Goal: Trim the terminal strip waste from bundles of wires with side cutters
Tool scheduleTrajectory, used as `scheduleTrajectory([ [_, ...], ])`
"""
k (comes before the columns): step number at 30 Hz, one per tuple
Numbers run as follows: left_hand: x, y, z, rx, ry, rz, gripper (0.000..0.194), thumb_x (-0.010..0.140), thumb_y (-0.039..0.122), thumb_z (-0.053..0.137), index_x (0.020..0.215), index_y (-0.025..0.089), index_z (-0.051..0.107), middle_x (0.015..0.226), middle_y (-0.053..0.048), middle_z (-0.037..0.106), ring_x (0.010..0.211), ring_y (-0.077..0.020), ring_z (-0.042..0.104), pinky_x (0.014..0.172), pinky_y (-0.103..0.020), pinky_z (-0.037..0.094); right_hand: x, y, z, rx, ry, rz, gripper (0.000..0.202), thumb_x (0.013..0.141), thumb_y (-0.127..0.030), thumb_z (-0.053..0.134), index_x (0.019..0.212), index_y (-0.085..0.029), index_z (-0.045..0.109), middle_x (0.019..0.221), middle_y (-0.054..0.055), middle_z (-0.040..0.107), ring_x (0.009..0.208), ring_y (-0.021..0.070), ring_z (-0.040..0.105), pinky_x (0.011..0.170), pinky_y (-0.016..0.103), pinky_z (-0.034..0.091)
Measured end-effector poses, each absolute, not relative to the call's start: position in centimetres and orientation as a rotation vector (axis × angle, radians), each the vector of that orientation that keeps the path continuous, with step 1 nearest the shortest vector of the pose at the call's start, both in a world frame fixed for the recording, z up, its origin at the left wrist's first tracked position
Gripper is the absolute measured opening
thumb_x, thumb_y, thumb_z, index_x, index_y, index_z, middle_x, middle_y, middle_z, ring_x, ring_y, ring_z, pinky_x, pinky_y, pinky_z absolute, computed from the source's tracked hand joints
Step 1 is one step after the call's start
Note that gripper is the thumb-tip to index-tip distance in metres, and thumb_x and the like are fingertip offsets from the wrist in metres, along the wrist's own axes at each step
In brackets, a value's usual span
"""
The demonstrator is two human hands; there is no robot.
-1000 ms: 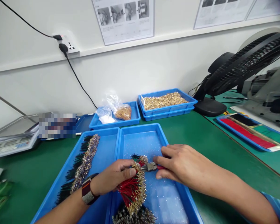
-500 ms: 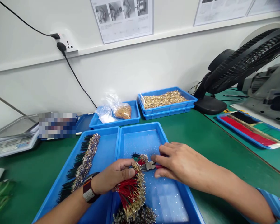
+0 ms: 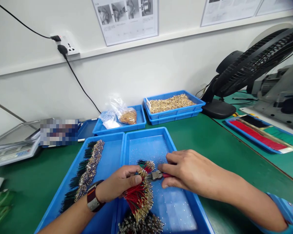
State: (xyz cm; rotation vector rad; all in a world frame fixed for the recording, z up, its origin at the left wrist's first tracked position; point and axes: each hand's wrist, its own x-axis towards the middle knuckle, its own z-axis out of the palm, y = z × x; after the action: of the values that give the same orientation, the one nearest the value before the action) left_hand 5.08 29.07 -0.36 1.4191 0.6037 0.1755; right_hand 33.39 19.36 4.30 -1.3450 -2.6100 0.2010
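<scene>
My left hand (image 3: 123, 182) is closed around a bundle of red and green wires (image 3: 136, 196) with gold metal tips, thumb on top. Pliers (image 3: 155, 175) with red handles are gripped in my right hand (image 3: 183, 170), their jaws touching the gold tips at the bundle's upper right edge. Both hands are over the right blue tray (image 3: 169, 141). A small bunch of red and green wires (image 3: 147, 165) lies behind the jaws. Dark, silvery-tipped pieces (image 3: 143, 224) are heaped below the held bundle. Tiny bright bits are scattered on the tray floor.
The left blue tray (image 3: 117, 144) holds rows of dark wires with silvery ends (image 3: 90, 169). Behind stand a tray with plastic bags (image 3: 128, 116) and stacked trays of gold pins (image 3: 172, 103). A black fan (image 3: 219, 109) and a tray of coloured wires (image 3: 254, 135) are at right.
The pliers' jaws have turned slightly and are pressed against the gold tips. The held bundle has shifted slightly to the right. My hands have otherwise barely moved.
</scene>
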Motion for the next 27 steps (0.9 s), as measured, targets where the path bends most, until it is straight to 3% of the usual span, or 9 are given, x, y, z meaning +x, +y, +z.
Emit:
scheduleTrajectory([
  [4,4.7,29.1,-0.5,1.285,0.487,0.239,0.053,0.085,0.063,0.083,0.094,0.012,0.076,0.083,-0.004,0.067,0.072,-0.0143,0.055,0.070,-0.025,0.045,33.6,19.3,4.7,-1.342,-2.534,0.203,0.041,0.112,-0.057,0.044,0.103,-0.023,0.066,0.085,0.001,0.058,0.070,0.0199,0.055,0.062,0.035,0.028],
  [8,4.2,29.1,-1.1,1.148,0.430,0.293,0.054,0.078,0.063,0.090,0.087,0.011,0.079,0.075,-0.006,0.069,0.063,-0.0141,0.058,0.061,-0.023,0.046,33.8,19.2,4.3,-1.323,-2.506,0.149,0.041,0.115,-0.053,0.038,0.108,-0.023,0.066,0.087,0.002,0.060,0.071,0.0209,0.057,0.062,0.036,0.028],
  [15,3.6,29.2,-2.2,1.122,0.469,0.372,0.066,0.067,0.075,0.091,0.072,0.012,0.070,0.060,-0.002,0.063,0.048,-0.0096,0.050,0.051,-0.021,0.043,33.8,19.2,3.2,-1.252,-2.484,0.110,0.039,0.117,-0.049,0.036,0.111,-0.025,0.066,0.086,0.001,0.061,0.068,0.0203,0.060,0.060,0.037,0.028],
  [22,3.4,29.3,-3.1,1.080,0.515,0.442,0.066,0.064,0.075,0.092,0.066,0.015,0.065,0.057,-0.001,0.063,0.045,-0.0096,0.051,0.049,-0.021,0.042,33.9,19.4,2.2,-1.215,-2.462,0.073,0.036,0.116,-0.051,0.039,0.115,-0.026,0.066,0.088,0.001,0.063,0.070,0.0207,0.062,0.059,0.037,0.028],
  [27,4.2,29.0,-1.7,1.058,0.519,0.380,0.057,0.069,0.063,0.095,0.084,0.011,0.077,0.071,-0.005,0.069,0.056,-0.0114,0.057,0.056,-0.021,0.045,33.7,18.7,3.4,-1.200,-2.457,0.125,0.034,0.115,-0.051,0.041,0.107,-0.027,0.064,0.086,0.000,0.062,0.067,0.0196,0.060,0.059,0.036,0.031],
])
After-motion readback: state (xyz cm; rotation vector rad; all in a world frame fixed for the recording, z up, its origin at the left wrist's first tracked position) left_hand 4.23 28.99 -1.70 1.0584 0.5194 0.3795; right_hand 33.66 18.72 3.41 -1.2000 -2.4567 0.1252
